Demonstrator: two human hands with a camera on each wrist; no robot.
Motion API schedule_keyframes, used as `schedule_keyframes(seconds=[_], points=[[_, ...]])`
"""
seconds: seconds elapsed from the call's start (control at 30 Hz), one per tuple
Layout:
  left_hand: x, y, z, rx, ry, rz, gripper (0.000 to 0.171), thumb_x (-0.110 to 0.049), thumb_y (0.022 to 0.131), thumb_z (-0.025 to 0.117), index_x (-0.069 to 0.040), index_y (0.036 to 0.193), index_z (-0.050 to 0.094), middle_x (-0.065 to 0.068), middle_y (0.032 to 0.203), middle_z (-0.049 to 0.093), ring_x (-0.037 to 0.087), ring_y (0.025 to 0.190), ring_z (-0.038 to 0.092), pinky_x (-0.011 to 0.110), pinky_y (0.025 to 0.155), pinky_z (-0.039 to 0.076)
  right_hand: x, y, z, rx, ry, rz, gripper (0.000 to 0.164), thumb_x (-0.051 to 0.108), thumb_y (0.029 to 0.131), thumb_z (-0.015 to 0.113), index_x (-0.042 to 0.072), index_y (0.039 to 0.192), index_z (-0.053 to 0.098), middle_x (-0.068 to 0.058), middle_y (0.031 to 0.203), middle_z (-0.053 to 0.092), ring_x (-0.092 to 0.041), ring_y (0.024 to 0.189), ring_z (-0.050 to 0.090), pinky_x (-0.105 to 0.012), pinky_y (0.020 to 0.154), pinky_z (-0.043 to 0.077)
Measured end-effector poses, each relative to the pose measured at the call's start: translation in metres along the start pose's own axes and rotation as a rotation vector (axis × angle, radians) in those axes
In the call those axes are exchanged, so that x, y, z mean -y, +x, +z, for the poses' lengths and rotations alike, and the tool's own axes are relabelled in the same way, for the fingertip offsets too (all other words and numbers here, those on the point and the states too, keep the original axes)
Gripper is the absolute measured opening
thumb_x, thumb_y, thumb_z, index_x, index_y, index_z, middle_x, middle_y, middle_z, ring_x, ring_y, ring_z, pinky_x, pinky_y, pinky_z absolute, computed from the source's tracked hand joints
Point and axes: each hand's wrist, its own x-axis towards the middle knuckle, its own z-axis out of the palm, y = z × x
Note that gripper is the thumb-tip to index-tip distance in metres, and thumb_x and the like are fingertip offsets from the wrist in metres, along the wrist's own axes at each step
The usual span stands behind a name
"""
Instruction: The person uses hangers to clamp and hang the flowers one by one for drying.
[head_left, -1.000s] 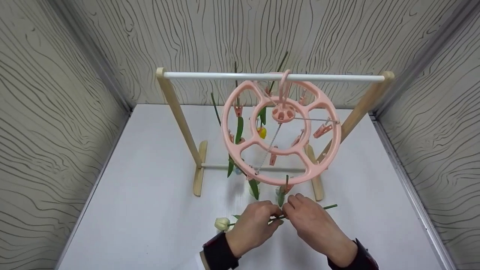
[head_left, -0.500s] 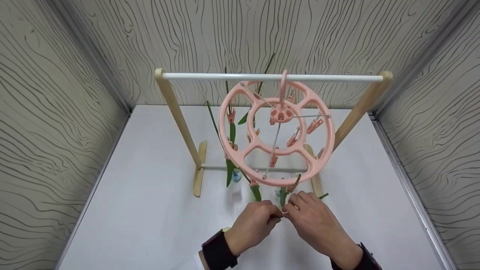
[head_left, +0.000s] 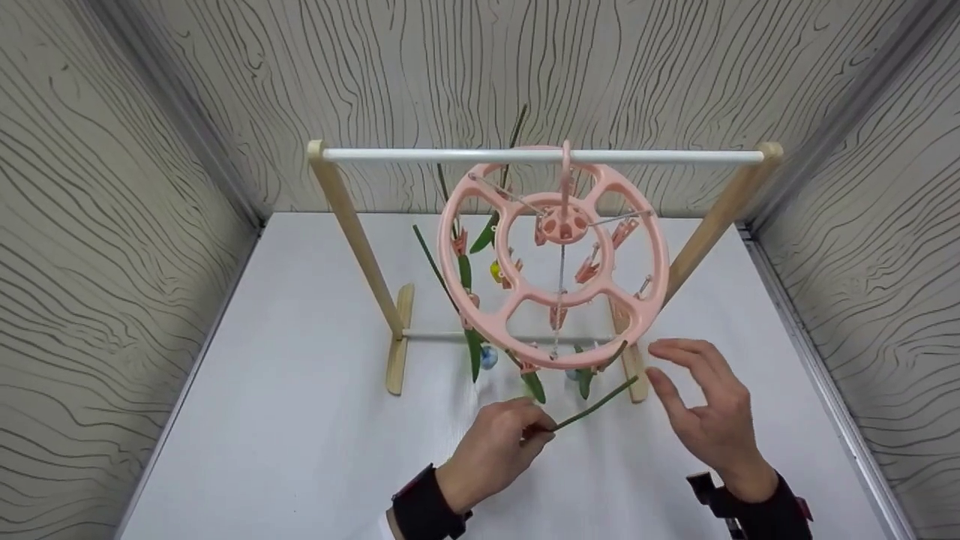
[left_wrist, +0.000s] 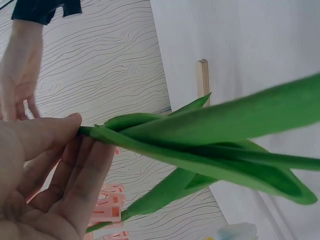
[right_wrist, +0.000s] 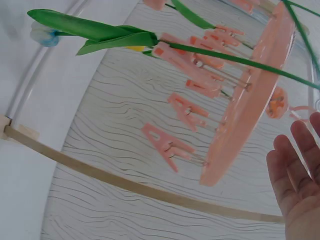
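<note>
My left hand point(head_left: 499, 450) pinches the green stem of an artificial tulip point(head_left: 596, 409) between thumb and fingers, below the front rim of a round pink clip hanger point(head_left: 480, 319). In the left wrist view the tulip's long green leaves point(left_wrist: 210, 125) spread away from the fingertips; its bloom is not visible. My right hand point(head_left: 709, 409) is off to the right of the stem's free end, thumb and fingers spread and holding nothing. In the right wrist view, pink clips point(right_wrist: 162, 145) hang from the ring, and one grips the stem of a blue tulip point(right_wrist: 45, 35).
The hanger hooks over the white bar point(head_left: 420, 155) of a wooden stand point(head_left: 352, 240). Several tulips hang from its left and front, their stems poking up past the ring. Wood-grain panels point(head_left: 135, 300) enclose the white table point(head_left: 300, 450).
My right hand has let go of the tulip and moved right, its fingers spreading. My left hand keeps its hold, and the stem now slants upward to the right. The hanger has turned somewhat.
</note>
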Motion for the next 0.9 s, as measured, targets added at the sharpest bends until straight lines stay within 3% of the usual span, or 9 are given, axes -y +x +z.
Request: schedule_keyframes(seconds=[0.07,0.17,0.27,0.37,0.57,0.77,0.9], points=[[-0.001,0.0,-0.001,-0.004,-0.021,-0.012,0.012,-0.002,0.092,0.08,-0.011,0.1,0.083,-0.001,0.092,0.079,-0.005,0.082,0.067,0.006,0.073,0.055,-0.012,-0.002,0.0,-0.037,0.031,0.078,0.014,-0.003,0.093,0.075,-0.009,0.106,0.074,-0.02,0.1,0.072,0.005,0.112,0.065,-0.005,0.101,0.05],[-0.003,-0.001,-0.001,-0.021,-0.053,-0.014,0.013,-0.001,0.091,0.08,-0.011,0.1,0.082,-0.003,0.093,0.079,-0.006,0.084,0.068,0.006,0.075,0.056,-0.026,-0.004,0.004,-0.073,0.083,0.219,0.03,-0.023,0.081,0.072,-0.009,0.108,0.073,-0.004,0.102,0.074,0.005,0.105,0.067,-0.006,0.094,0.053],[-0.003,-0.003,0.0,-0.052,-0.076,0.018,0.013,0.001,0.091,0.08,-0.01,0.099,0.081,-0.002,0.094,0.079,-0.004,0.085,0.07,0.006,0.076,0.057,-0.038,-0.004,0.01,-0.089,0.124,0.372,0.028,-0.019,0.088,0.07,-0.009,0.114,0.071,0.012,0.108,0.072,0.004,0.102,0.069,-0.006,0.087,0.055],[-0.002,-0.005,0.001,-0.082,-0.09,0.058,0.013,0.001,0.09,0.08,-0.009,0.098,0.081,0.001,0.094,0.079,-0.002,0.086,0.072,0.006,0.077,0.057,-0.048,-0.005,0.019,-0.095,0.164,0.5,0.029,-0.011,0.094,0.07,-0.009,0.123,0.068,0.017,0.112,0.071,0.002,0.102,0.07,-0.006,0.085,0.057],[-0.002,-0.006,0.001,-0.099,-0.111,0.074,0.012,0.002,0.091,0.08,-0.008,0.098,0.08,0.002,0.094,0.079,-0.003,0.087,0.072,0.005,0.078,0.057,-0.065,-0.001,0.036,-0.031,0.242,0.676,0.046,-0.005,0.098,0.068,-0.004,0.144,0.058,0.015,0.125,0.065,0.005,0.109,0.068,-0.008,0.088,0.058],[-0.004,-0.005,-0.001,-0.083,-0.103,0.059,0.013,0.001,0.091,0.08,-0.01,0.098,0.08,-0.001,0.094,0.079,-0.004,0.088,0.071,0.005,0.078,0.057,-0.074,0.008,0.047,0.05,0.33,0.76,0.054,-0.004,0.102,0.061,-0.002,0.154,0.045,-0.009,0.139,0.056,0.009,0.12,0.062,-0.008,0.093,0.057],[-0.005,-0.006,0.0,-0.072,-0.101,0.051,0.014,0.001,0.09,0.08,-0.01,0.099,0.081,-0.002,0.095,0.079,-0.005,0.087,0.071,0.004,0.078,0.056,-0.078,0.012,0.051,0.071,0.355,0.789,0.055,0.0,0.102,0.064,0.001,0.154,0.045,-0.003,0.139,0.056,0.004,0.124,0.061,-0.011,0.098,0.057]])
